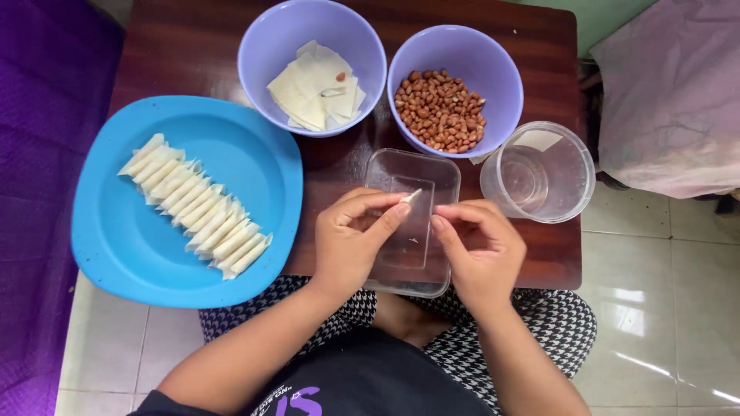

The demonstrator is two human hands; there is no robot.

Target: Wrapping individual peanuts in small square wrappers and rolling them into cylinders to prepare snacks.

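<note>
My left hand (351, 243) & right hand (478, 250) are close together over the clear rectangular tub (412, 223), fingertips nearly meeting. The left pinches a small pale wrapper piece (412, 196) btw thumb & forefinger, so it's closed on that; the right's fingers are curled in just beside it, and I can't tell if they actually touch the piece or hold anything. The piece sits above the tub's far half, at the fingertips. It looks v. light, thin & limp, prob. a bit tacky, likely to tear or unroll if squeezed hard, so I'd judge it best held by its edges w/ fingertip pads, not the middle. The tub is see-through thin plastic w/ rounded corners, lying on the near edge of the dark brown wooden surface (193, 46). To its right, just beside, stands a clear round plastic cup (539, 173), glossy, looks empty. Beyond, two lilac plastic bowls: the one at right (455, 50) holds reddish-brown peanuts (439, 112), small, hard, smooth-skinned; the one at left (312, 23) holds a loose pile of flat cream wrapper sheets (312, 92), matte & floppy, w/ one nut lying on top. At far left a big blue plate (139, 246), rounded-square, overhangs the surface edge & carries a diagonal row of finished rolled pieces (196, 204), narrow, pale, overlapping side by side. Below, my legs in black-&-white houndstooth cloth; white tiled floor (655, 308) around.
</note>
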